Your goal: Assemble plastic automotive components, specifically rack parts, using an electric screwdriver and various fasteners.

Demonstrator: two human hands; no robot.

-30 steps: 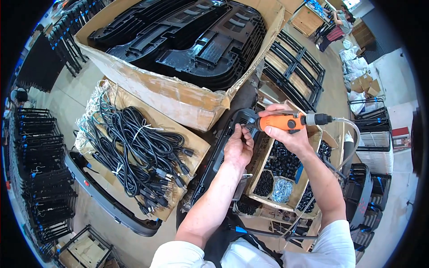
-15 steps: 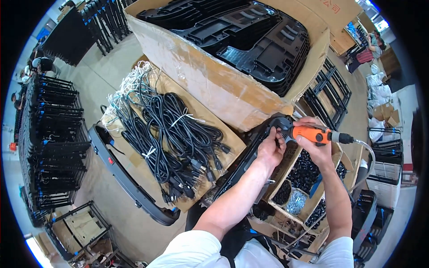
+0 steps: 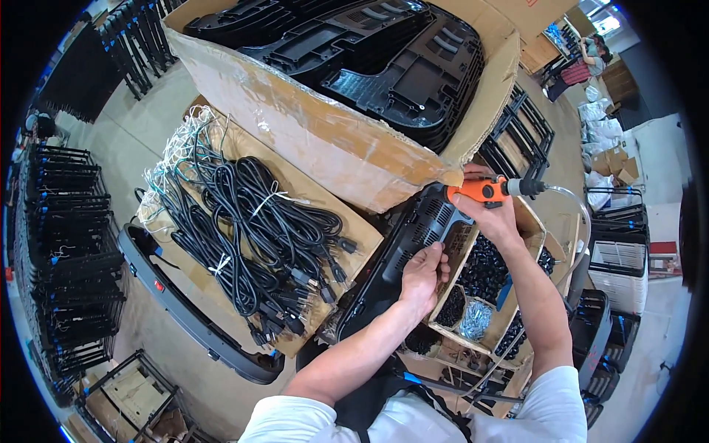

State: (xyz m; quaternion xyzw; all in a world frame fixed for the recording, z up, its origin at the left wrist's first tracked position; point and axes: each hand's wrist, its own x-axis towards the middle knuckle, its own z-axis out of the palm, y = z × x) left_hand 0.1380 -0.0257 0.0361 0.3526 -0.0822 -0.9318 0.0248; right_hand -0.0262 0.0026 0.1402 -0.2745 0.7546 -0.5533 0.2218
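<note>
In my right hand (image 3: 493,214) is an orange air screwdriver (image 3: 481,192), gripped round its body, with a clear hose running from its back end. Its front end points left over the far part of a long black vented housing (image 3: 434,221); the tip is hidden. Nearer to me, beside the housing's right edge, my left hand (image 3: 421,275) has its fingers curled together. What those fingers hold, if anything, cannot be made out. Just right of that hand stands a divided wooden bin with black small parts (image 3: 484,266) and silvery screws (image 3: 476,320).
A large carton (image 3: 317,125) of stacked black plastic covers (image 3: 432,81) stands ahead. Bundled black power cords (image 3: 247,221) lie on cardboard to the left. A curved black part (image 3: 181,299) leans beside them. Black frames (image 3: 66,251) are stacked far left; a person (image 3: 583,66) is at the far right.
My left hand has come away from the screwdriver's front end toward me, down along the housing. The screwdriver has shifted slightly left and away. The whole view has shifted a little.
</note>
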